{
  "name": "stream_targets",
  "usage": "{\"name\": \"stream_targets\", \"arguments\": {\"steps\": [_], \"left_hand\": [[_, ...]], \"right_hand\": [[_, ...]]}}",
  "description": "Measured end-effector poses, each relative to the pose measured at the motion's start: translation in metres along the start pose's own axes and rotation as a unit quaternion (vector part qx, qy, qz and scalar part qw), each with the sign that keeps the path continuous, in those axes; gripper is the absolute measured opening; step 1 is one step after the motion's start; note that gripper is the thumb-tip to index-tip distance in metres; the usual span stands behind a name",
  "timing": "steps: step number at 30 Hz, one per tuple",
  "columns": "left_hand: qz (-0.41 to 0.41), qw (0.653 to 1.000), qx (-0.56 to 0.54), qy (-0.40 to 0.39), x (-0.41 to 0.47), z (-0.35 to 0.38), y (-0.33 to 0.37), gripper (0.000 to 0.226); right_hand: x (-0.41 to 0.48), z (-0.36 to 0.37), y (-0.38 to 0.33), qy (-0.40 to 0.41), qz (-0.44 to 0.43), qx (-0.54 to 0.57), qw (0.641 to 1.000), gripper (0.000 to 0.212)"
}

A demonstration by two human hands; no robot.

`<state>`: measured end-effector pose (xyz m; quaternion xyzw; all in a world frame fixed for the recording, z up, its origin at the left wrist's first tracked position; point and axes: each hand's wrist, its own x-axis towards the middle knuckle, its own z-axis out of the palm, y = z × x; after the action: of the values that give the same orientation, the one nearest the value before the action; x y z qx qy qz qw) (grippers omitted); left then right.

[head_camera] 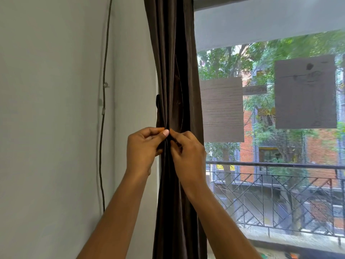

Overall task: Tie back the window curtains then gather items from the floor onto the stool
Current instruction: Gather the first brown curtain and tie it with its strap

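Observation:
A dark brown curtain (pixel 173 75) hangs bunched at the window's left edge, next to the white wall. My left hand (pixel 142 148) pinches its folds from the left with thumb and fingers closed. My right hand (pixel 188 156) grips the same gathered fabric from the right, the two hands touching at about mid height. A dark loop of tie-back (pixel 158 107) shows just left of the curtain above my hands. The stool and the floor items are out of view.
A thin dark cable (pixel 104 101) runs down the white wall on the left, held by small clips. The window screen (pixel 270 101) on the right carries two grey patches; a balcony railing (pixel 280 184) and buildings lie beyond.

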<state>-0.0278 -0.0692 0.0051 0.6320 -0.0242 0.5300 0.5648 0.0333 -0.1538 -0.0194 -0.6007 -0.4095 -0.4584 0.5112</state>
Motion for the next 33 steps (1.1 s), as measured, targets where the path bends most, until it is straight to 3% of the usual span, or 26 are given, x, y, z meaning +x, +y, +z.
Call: {"name": "stream_targets", "arguments": {"steps": [5, 9, 10, 12, 14, 16, 18, 21, 25, 28, 33], "left_hand": [[-0.006, 1.0, -0.005, 0.0, 0.004, -0.002, 0.0, 0.018], [0.041, 0.993, 0.112, 0.015, 0.018, -0.005, -0.004, 0.01], [0.055, 0.988, 0.142, 0.026, 0.021, -0.005, -0.006, 0.011], [0.079, 0.977, 0.19, 0.055, 0.024, -0.003, -0.01, 0.01], [0.104, 0.966, 0.224, 0.075, 0.023, 0.0, -0.013, 0.009], [0.122, 0.955, 0.257, 0.084, 0.019, 0.004, -0.015, 0.019], [0.13, 0.948, 0.276, 0.089, 0.015, 0.008, -0.014, 0.027], [0.14, 0.947, 0.276, 0.089, 0.011, 0.012, -0.014, 0.028], [0.115, 0.964, 0.231, 0.067, 0.01, 0.012, -0.018, 0.026], [0.061, 0.987, 0.145, 0.043, 0.01, 0.015, -0.02, 0.023], [0.011, 0.999, 0.044, 0.02, 0.004, 0.02, -0.018, 0.013]], "right_hand": [[0.003, -0.004, 0.009, -0.081, -0.022, 0.009, 0.996, 0.035], [0.009, -0.008, 0.02, -0.174, -0.044, 0.002, 0.984, 0.038], [0.011, -0.009, 0.023, -0.166, -0.048, 0.0, 0.985, 0.036], [0.015, -0.009, 0.027, -0.075, -0.021, -0.028, 0.997, 0.036], [0.023, -0.006, 0.03, -0.002, 0.055, -0.065, 0.996, 0.052], [0.03, 0.001, 0.033, -0.02, 0.098, -0.077, 0.992, 0.064], [0.034, 0.008, 0.038, -0.026, 0.098, -0.069, 0.993, 0.047], [0.027, 0.004, 0.039, 0.017, 0.076, -0.043, 0.996, 0.022], [0.019, -0.016, 0.033, 0.066, 0.116, 0.076, 0.988, 0.026], [0.021, -0.028, 0.029, 0.028, 0.151, 0.157, 0.976, 0.02], [0.017, -0.032, 0.018, 0.021, 0.085, 0.105, 0.991, 0.011]]}}
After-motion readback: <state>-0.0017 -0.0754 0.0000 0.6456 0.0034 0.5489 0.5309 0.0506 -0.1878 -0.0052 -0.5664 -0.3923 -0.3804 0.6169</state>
